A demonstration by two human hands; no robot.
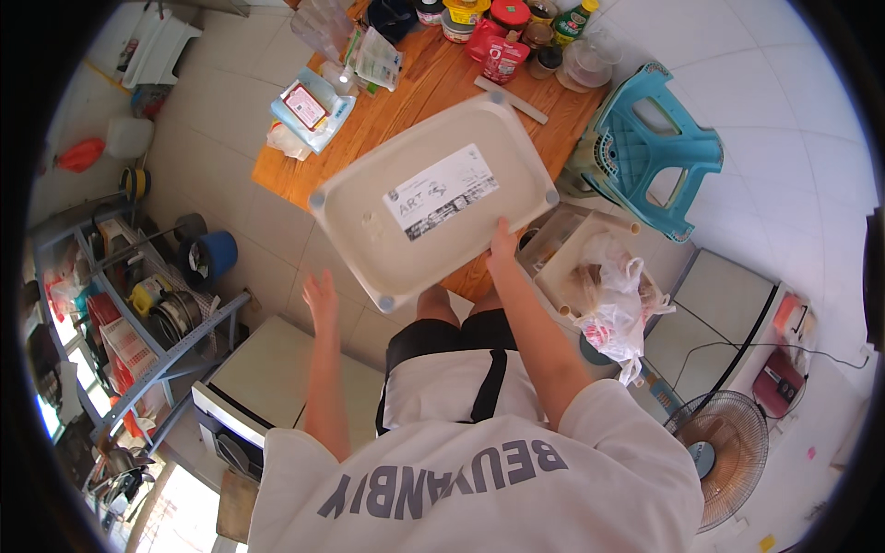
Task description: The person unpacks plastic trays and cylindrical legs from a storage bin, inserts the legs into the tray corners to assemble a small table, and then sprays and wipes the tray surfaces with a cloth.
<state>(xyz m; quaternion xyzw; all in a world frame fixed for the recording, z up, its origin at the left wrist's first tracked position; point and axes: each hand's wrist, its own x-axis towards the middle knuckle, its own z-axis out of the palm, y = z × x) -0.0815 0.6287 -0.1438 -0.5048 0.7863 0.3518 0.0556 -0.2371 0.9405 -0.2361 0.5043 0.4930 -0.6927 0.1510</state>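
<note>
A beige rectangular tray (pixel 359 230) with rounded corners is held up at a slant in front of me, over the near part of the wooden table. A grey round pad sits at each corner, and a white printed label (pixel 441 192) lies across its middle. My right hand (pixel 501 247) grips the tray's near edge on the right side; some of its fingers are hidden behind the tray. Off the tray's lower left side, my left hand (pixel 321 300) is held in the air with its fingers apart and nothing in it.
On the wooden table (pixel 433 74) stand several jars and bottles, a red pouch (pixel 505 61) and a blue-white packet (pixel 313 109). Stacked teal stools (pixel 659 152) and a bin with plastic bags (pixel 613 304) are on the right. A fan (pixel 724 456) stands behind; a metal rack (pixel 175 369) is left.
</note>
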